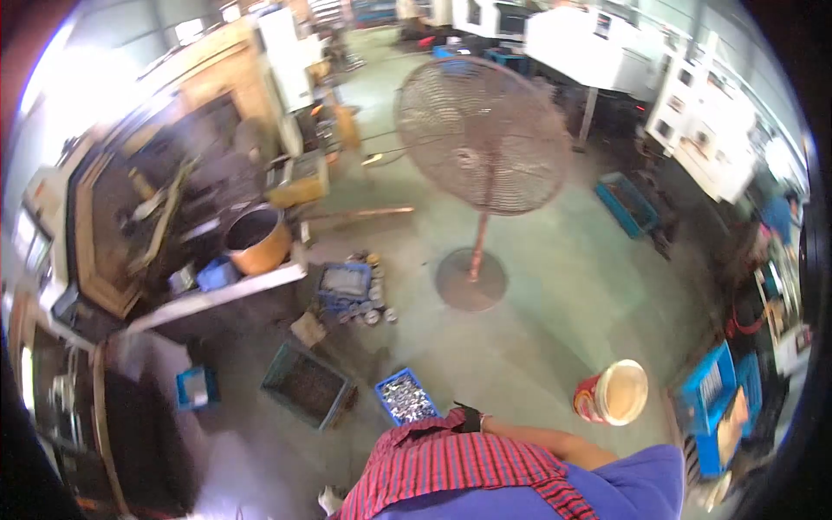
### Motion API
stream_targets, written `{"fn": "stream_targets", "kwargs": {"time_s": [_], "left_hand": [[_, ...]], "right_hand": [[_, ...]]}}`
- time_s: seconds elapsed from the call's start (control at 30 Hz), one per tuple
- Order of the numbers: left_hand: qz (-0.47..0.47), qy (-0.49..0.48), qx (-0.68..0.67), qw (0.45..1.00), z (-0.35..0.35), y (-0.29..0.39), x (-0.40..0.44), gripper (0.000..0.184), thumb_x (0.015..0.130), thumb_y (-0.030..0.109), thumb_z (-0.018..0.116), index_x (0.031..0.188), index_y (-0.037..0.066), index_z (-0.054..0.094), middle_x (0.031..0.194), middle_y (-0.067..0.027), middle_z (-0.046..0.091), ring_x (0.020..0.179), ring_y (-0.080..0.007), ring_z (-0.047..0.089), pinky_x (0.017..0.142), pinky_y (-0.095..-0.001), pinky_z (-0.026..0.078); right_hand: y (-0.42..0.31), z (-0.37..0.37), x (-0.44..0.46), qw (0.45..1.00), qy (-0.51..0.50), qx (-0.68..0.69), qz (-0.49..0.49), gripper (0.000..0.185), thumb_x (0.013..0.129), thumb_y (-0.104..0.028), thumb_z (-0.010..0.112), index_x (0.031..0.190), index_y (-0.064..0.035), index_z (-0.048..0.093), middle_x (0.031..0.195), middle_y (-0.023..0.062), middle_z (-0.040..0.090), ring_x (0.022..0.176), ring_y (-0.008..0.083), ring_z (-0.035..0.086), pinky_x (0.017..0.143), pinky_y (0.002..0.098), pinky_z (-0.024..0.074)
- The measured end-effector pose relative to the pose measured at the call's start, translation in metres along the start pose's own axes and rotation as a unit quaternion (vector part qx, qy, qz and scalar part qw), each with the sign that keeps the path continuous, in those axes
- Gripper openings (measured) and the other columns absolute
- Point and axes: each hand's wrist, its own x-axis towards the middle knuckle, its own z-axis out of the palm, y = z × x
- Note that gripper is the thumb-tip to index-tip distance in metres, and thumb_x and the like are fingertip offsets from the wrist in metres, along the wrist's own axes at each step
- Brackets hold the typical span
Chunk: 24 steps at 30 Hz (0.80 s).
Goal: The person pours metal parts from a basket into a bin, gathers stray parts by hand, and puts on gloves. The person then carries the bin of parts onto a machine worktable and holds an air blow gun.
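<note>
My right hand (469, 419), in a dark glove, is held in front of my red-striped apron (459, 464). Its fingers are mostly hidden and blurred, so I cannot see whether it holds anything. Nearest to it is a blue basket (406, 397) full of small shiny metal pieces, just to its left; contact between them cannot be made out. My left hand does not show. A small pale shape (330, 500) at the apron's lower left is too unclear to name.
A large pedestal fan (472, 277) stands ahead. A red-and-cream bucket (626, 393) is at right, near blue crates (715, 407). Left of me lie a teal bin (305, 386), a small blue box (197, 387) and an open machine with an orange pot (264, 251).
</note>
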Motion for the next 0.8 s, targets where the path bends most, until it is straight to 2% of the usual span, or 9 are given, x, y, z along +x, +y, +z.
{"fn": "stream_targets", "kwargs": {"time_s": [0.1,0.27,0.33,0.43,0.67,0.73,0.77,0.8], "left_hand": [[0.013,0.009,-0.007,1.000,-0.016,-0.028,0.001,0.032,0.077,0.031,0.057,0.099,0.010,0.048,0.076,-0.0143,0.060,0.062,-0.0316,0.058,0.060,-0.0448,0.045],[0.148,0.005,0.098,0.984,-0.036,-0.065,-0.008,0.028,0.079,0.021,0.057,0.102,0.009,0.046,0.076,-0.0143,0.060,0.058,-0.0300,0.059,0.045,-0.0410,0.044],[0.018,0.038,-0.069,0.997,-0.015,-0.044,-0.042,0.027,0.081,0.021,0.055,0.103,0.008,0.047,0.076,-0.0138,0.059,0.055,-0.0288,0.059,0.043,-0.0412,0.044],[0.023,0.070,-0.124,0.990,-0.021,-0.064,-0.046,0.025,0.082,0.019,0.056,0.102,0.006,0.049,0.075,-0.0125,0.059,0.056,-0.0277,0.059,0.044,-0.0417,0.047],[0.035,0.140,-0.140,0.980,-0.025,-0.087,-0.058,0.021,0.080,0.015,0.058,0.095,0.001,0.053,0.076,-0.0124,0.059,0.057,-0.0251,0.059,0.047,-0.0374,0.049],[0.094,0.150,-0.005,0.984,-0.028,-0.093,-0.060,0.024,0.080,0.014,0.058,0.097,-0.001,0.053,0.077,-0.0120,0.059,0.058,-0.0245,0.059,0.048,-0.0355,0.049],[0.093,0.151,-0.008,0.984,-0.027,-0.094,-0.062,0.024,0.080,0.014,0.058,0.097,-0.001,0.053,0.077,-0.0120,0.059,0.058,-0.0245,0.059,0.048,-0.0355,0.049],[0.054,0.146,-0.039,0.987,-0.025,-0.092,-0.068,0.025,0.079,0.017,0.058,0.097,0.001,0.055,0.079,-0.0119,0.061,0.067,-0.0263,0.060,0.057,-0.0370,0.049]], "right_hand": [[-0.005,0.000,0.005,1.000,-0.011,-0.010,-0.006,0.028,0.079,-0.020,0.051,0.094,0.0038,0.052,0.088,0.0214,0.057,0.086,0.0342,0.056,0.074,0.0418,0.0430],[-0.015,-0.004,0.012,0.999,-0.022,-0.031,-0.007,0.027,0.078,-0.019,0.052,0.093,0.0034,0.052,0.087,0.0212,0.057,0.086,0.0343,0.056,0.074,0.0419,0.0432],[-0.017,-0.004,0.011,0.999,-0.019,-0.036,-0.001,0.026,0.078,-0.018,0.052,0.093,0.0033,0.052,0.087,0.0211,0.057,0.086,0.0343,0.056,0.074,0.0420,0.0432],[-0.020,-0.004,0.007,0.999,-0.014,-0.041,0.004,0.026,0.078,-0.018,0.052,0.092,0.0031,0.052,0.086,0.0210,0.057,0.086,0.0344,0.056,0.073,0.0421,0.0433],[-0.025,-0.004,0.003,0.998,-0.009,-0.056,0.006,0.024,0.077,-0.017,0.052,0.092,0.0026,0.052,0.085,0.0207,0.057,0.085,0.0345,0.056,0.073,0.0423,0.0435],[-0.026,-0.003,0.002,0.998,-0.010,-0.059,0.007,0.024,0.077,-0.016,0.052,0.091,0.0024,0.052,0.085,0.0206,0.057,0.085,0.0345,0.057,0.073,0.0423,0.0435],[-0.026,-0.003,0.002,0.998,-0.009,-0.061,0.007,0.024,0.077,-0.016,0.052,0.091,0.0024,0.052,0.085,0.0206,0.057,0.085,0.0345,0.057,0.073,0.0423,0.0436],[-0.027,-0.003,0.001,0.998,-0.009,-0.063,0.005,0.023,0.076,-0.016,0.052,0.091,0.0023,0.052,0.084,0.0205,0.057,0.085,0.0345,0.057,0.073,0.0424,0.0436]]}}
